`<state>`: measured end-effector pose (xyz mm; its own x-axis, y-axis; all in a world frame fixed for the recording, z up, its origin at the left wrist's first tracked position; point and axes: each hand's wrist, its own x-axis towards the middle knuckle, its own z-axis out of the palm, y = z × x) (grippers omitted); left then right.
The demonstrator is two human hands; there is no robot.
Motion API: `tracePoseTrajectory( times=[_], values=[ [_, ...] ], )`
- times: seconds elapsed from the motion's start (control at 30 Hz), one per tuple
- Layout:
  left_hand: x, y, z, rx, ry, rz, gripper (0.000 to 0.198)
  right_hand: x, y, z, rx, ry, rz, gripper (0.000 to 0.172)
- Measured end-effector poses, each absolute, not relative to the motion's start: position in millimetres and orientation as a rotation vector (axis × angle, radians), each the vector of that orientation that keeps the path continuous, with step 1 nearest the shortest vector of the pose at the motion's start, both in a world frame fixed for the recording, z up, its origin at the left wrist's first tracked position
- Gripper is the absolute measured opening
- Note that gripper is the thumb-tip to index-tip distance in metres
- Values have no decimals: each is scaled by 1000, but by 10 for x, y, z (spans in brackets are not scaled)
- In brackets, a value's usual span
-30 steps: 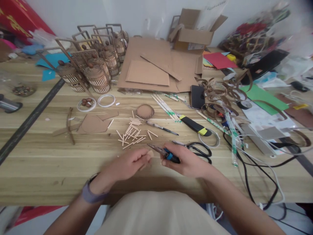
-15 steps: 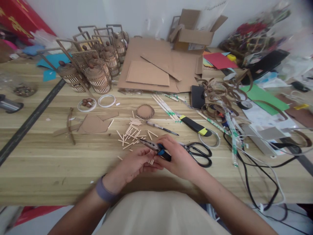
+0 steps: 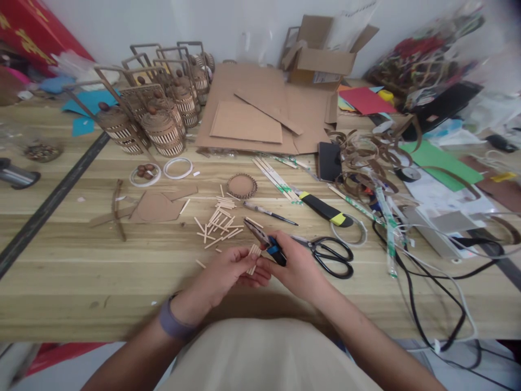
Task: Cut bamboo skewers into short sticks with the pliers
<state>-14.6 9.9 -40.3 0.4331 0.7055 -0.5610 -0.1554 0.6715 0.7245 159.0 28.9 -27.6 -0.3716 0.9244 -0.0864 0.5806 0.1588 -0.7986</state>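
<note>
Now, near the front edge of the tabletop (image 3: 81, 298), left hand (image 3: 223, 274) pinches sticks (image 3: 254, 254), likely light, snappable, best held mid-length; right hand (image 3: 299, 266) grips pliers (image 3: 275, 253)

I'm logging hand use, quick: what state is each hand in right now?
Left hand: closed, holding a bundle of short wooden sticks.
Right hand: closed around long-nose pliers.

An open brown cardboard box (image 3: 323, 64) stands at the back of the pale wooden worktop (image 3: 69, 260), near a red paper sheet (image 3: 366, 101); a rectangular green paper sheet (image 3: 442, 161) lies farther right.
</note>
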Motion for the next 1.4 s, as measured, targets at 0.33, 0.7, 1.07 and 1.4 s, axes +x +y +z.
tracePoseTrajectory(
  times=[0.33, 0.7, 1.07, 1.4],
  values=[
    [-190, 138, -380, 867, 1145, 639, 54, 1669, 363, -325, -1431, -2001, 1033, 22],
    [-350, 291, -437, 1057, 1334, 694, 48, 1995, 791, -337, -1847, -2229, 553, 13],
    [-383, 386, -474, 1503, 1594, 673, 33, 1919, 1571, -321, -2129, -2295, 111, 21],
    [-431, 425, -693, 1992, 1874, 549, 29, 1689, 1937, -402, -2209, -2300, 194, 24]
  ],
)
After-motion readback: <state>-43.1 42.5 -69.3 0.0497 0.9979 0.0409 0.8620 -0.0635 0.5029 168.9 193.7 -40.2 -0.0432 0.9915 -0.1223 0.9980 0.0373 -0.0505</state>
